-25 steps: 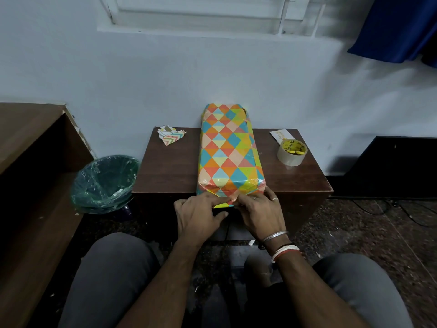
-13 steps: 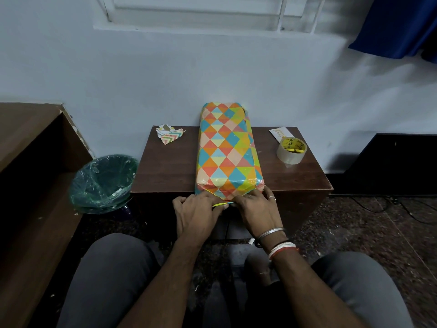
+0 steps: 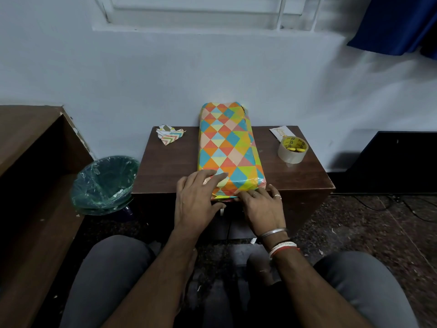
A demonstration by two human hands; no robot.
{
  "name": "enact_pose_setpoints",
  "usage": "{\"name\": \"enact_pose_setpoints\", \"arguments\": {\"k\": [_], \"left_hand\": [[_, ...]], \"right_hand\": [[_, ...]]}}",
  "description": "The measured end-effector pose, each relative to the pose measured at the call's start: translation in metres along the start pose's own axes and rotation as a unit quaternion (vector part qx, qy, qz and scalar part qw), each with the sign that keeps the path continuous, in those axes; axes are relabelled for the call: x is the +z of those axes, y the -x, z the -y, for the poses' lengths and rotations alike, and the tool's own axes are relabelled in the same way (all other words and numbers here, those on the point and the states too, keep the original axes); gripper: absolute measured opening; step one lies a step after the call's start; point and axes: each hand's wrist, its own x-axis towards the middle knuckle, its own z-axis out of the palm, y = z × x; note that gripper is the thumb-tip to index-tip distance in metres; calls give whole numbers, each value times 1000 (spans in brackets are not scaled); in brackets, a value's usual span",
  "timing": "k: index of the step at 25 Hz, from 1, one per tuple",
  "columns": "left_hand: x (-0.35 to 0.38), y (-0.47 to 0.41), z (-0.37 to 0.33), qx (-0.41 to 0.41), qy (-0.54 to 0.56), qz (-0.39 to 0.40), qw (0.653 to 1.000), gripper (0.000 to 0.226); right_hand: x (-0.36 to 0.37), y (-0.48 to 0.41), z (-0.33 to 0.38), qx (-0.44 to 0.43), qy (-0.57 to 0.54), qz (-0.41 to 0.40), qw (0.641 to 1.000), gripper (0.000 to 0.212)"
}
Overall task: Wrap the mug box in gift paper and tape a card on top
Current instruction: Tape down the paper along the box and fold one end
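The long box [image 3: 228,147] wrapped in paper with coloured triangles lies lengthwise on the small brown table [image 3: 165,169], its near end at the front edge. My left hand [image 3: 197,197] rests on the near top corner with straight fingers laid over the paper. My right hand [image 3: 261,207] presses the folded flap against the near end face with flat fingers. A roll of clear tape [image 3: 292,149] stands at the right of the table. A small white card [image 3: 280,132] lies behind it.
Paper scraps [image 3: 170,136] lie at the table's back left corner. A bin lined with green plastic [image 3: 105,184] stands left of the table on the floor. A wooden shelf unit [image 3: 30,166] fills the left side. My knees are below the table.
My left hand has lifted from the near end flap onto the top of the box. My right hand has stayed pressing the flap at the end face.
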Motion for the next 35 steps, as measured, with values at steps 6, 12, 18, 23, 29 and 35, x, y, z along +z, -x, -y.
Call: {"name": "enact_pose_setpoints", "arguments": {"k": [6,12,18,23,29,35], "left_hand": [[5,-11,2,-24,97,-13,995,61],[6,-13,-1,-32,101,-19,994,45],[3,-15,-1,-30,92,-23,995,42],[2,-17,1,-15,83,-15,996,41],[-2,-18,-1,-14,68,-6,998,41],[-5,-17,-2,-15,62,10,998,40]], "right_hand": [[-2,-2,2,50,11,-37,998,20],[-13,-11,-5,103,-17,-42,994,45],[-18,-22,-20,74,-6,-13,997,59],[-19,-29,-36,43,-30,24,998,47],[-22,-25,-38,18,-10,24,999,60],[-15,-26,-40,-15,-6,34,999,70]]}}
